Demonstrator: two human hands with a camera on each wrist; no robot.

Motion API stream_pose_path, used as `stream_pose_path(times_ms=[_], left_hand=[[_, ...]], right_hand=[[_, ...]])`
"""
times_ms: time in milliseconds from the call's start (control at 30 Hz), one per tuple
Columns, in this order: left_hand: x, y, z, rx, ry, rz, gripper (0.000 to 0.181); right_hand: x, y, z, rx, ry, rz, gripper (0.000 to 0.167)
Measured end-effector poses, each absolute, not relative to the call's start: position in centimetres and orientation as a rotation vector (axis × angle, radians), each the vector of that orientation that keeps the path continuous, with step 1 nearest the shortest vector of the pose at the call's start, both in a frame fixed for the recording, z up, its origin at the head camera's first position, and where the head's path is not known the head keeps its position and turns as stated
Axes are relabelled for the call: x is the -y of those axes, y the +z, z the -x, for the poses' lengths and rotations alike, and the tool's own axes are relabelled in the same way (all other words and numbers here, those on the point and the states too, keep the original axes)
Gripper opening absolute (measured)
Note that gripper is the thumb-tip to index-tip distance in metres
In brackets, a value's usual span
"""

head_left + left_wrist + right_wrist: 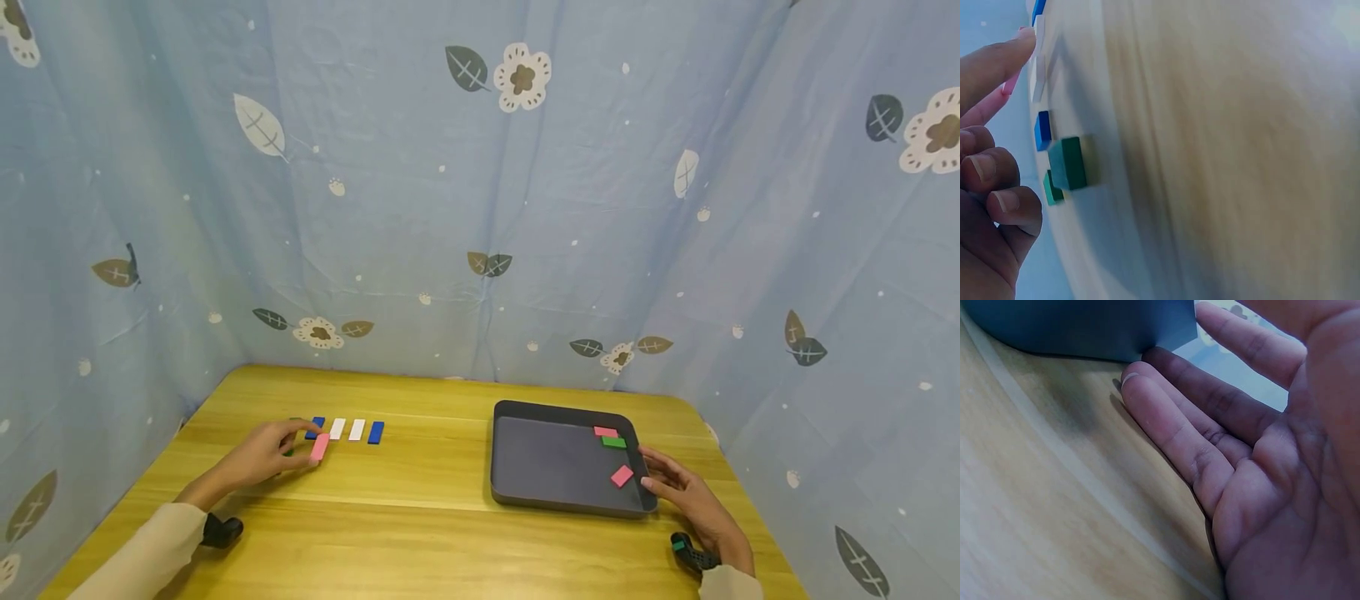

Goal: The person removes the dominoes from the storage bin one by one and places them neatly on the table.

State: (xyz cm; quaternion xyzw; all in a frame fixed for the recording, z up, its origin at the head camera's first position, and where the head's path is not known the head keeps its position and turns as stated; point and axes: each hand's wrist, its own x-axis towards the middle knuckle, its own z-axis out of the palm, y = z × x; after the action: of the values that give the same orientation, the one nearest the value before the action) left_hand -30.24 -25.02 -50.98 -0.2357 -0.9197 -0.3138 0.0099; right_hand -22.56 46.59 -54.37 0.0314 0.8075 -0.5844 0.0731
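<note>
My left hand (258, 454) pinches a pink domino-like block (320, 447) between thumb and fingertips, just above the table's left part. In the left wrist view the other fingers curl loosely, and the pink block is mostly hidden behind a finger. Beside that hand runs a row with a blue block (376, 432), two white blocks (357, 430) and another blue block (315, 427). Two green blocks (1067, 164) show near the curled fingers. My right hand (693, 500) rests at the right side of a dark grey tray (491, 458), its fairly straight fingers touching the wall.
Inside the tray lie two pink blocks (622, 476) and one green block (613, 442), towards its right side. The yellow wood-grain table (360, 542) ends at a blue patterned curtain (420, 208) at the back and sides.
</note>
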Motion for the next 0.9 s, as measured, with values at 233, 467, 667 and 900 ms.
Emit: stream_pose_path(times_ms=[233,467,667,900], left_hand=[[25.8,-51.0,30.1,2.936,-1.028,0.666,0.047],[26.2,-51.1,29.8,2.966,-0.991,0.661,0.043],[26.4,-51.4,29.6,2.971,-0.981,0.652,0.045],[26.7,-51.5,29.6,2.981,-0.980,0.664,0.047]], right_hand=[[-46.5,-54.3,22.4,-2.430,-1.754,-0.096,0.065],[-46.4,-54.4,22.2,-2.435,-1.748,-0.097,0.065],[-46.4,-54.4,22.3,-2.435,-1.742,-0.097,0.064],[-46.4,-54.3,22.4,-2.431,-1.750,-0.113,0.066]])
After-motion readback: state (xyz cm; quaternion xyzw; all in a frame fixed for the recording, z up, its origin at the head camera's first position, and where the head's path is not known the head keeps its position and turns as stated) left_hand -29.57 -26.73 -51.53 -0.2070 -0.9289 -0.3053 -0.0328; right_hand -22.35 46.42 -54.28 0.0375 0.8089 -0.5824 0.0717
